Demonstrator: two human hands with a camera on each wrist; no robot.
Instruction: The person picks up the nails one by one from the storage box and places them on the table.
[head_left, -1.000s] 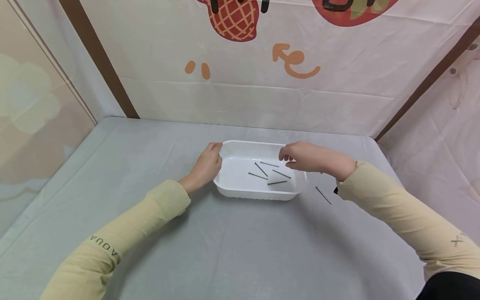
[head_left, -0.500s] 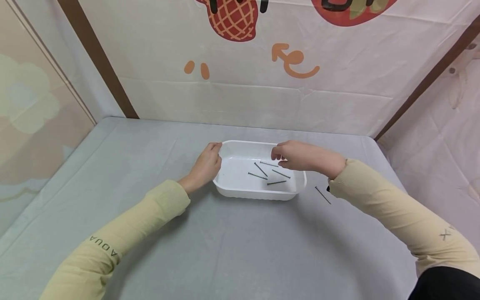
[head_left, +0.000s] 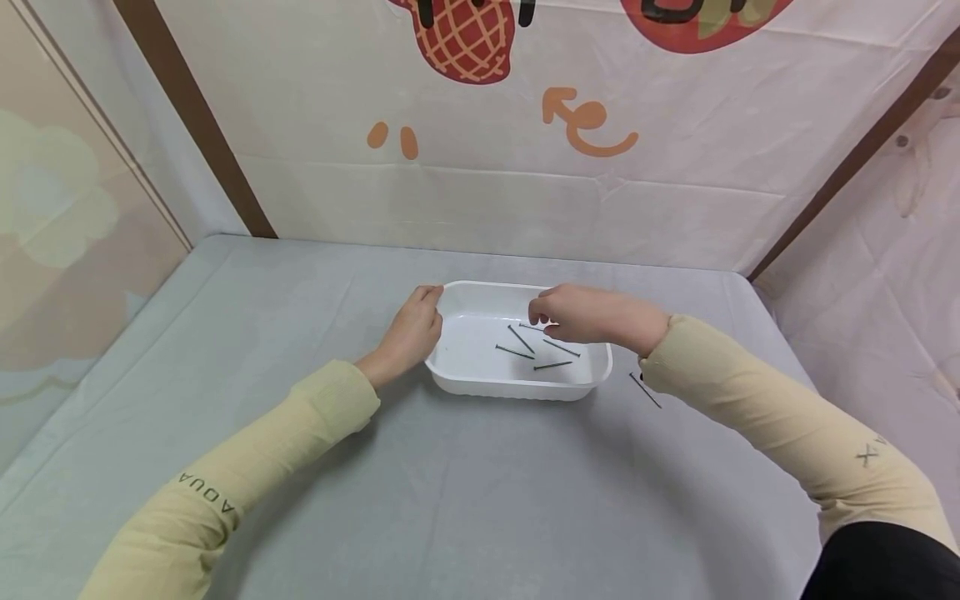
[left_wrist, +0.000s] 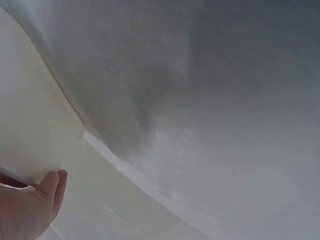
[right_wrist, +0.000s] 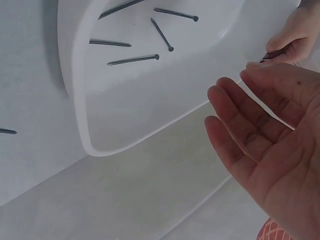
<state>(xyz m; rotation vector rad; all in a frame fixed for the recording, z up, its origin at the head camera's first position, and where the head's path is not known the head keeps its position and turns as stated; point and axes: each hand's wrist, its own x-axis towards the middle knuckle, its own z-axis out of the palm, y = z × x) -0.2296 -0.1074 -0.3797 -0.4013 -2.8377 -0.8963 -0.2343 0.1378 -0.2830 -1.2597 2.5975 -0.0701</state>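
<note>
A white tray (head_left: 510, 389) stands on the table with several dark nails (head_left: 514, 352) lying loose in it. My left hand (head_left: 414, 327) grips the tray's left end, its thumb and fingers around the rim. My right hand (head_left: 585, 315) hovers over the tray's right half, its fingers loosely bent and pointing left. In the right wrist view, no nail shows in the right hand's visible palm and fingers (right_wrist: 235, 115). The right hand partly covers the rearmost nail in the head view. One more nail (head_left: 645, 390) lies on the table right of the tray, near the right sleeve.
A grey cloth covers the table (head_left: 480, 492). Behind it hangs a pale printed curtain (head_left: 480, 208), close to the tray's far side. Further curtains stand at the left (head_left: 75, 250) and right (head_left: 885, 250).
My right hand has moved left, further over the tray. The left hand and the tray stay put, and the visible nails lie as before.
</note>
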